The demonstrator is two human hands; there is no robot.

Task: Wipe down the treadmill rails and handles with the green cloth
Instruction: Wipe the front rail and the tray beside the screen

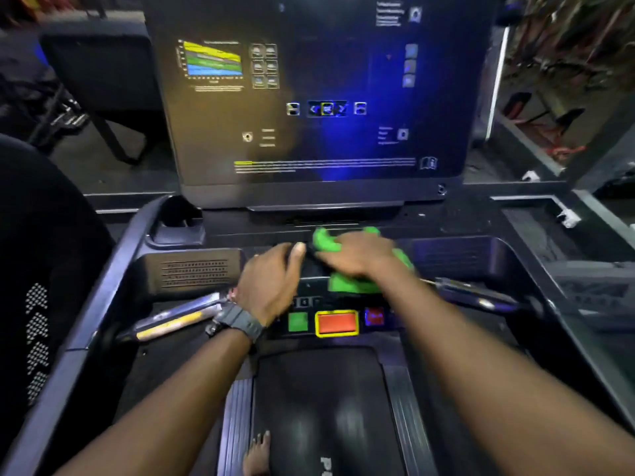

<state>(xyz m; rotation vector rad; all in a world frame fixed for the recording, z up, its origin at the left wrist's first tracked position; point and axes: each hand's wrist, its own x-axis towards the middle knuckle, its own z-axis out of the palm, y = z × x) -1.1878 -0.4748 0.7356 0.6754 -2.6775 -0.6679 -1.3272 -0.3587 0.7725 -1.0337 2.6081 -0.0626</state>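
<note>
Cloth (347, 281): green, bunched on the console deck just above the button row, under my right hand (357, 252).
Right hand: lying over the cloth and blurred; I cannot tell whether the fingers pinch it or only press it flat.
Left hand (271, 280): just beside the right, fingers curled down over the dark console edge; watch (237, 321) on that wrist.
Handling: soft, light, limp, so I judge it will fold and drag rather than slide clean (best gathered into the palm with a pad of it under the fingers).
Handles: left handle (178, 317) and right handle (477, 292) angle out either side of the console, both apart from the cloth.
In the way: green button (298, 321), red stop button (337, 322) and a third button (374, 317) sit near the cloth; a careless swipe could press them.
Around: screen (309, 97) upright behind, belt (323, 407) below, bare foot (257, 453) at its edge.
</note>
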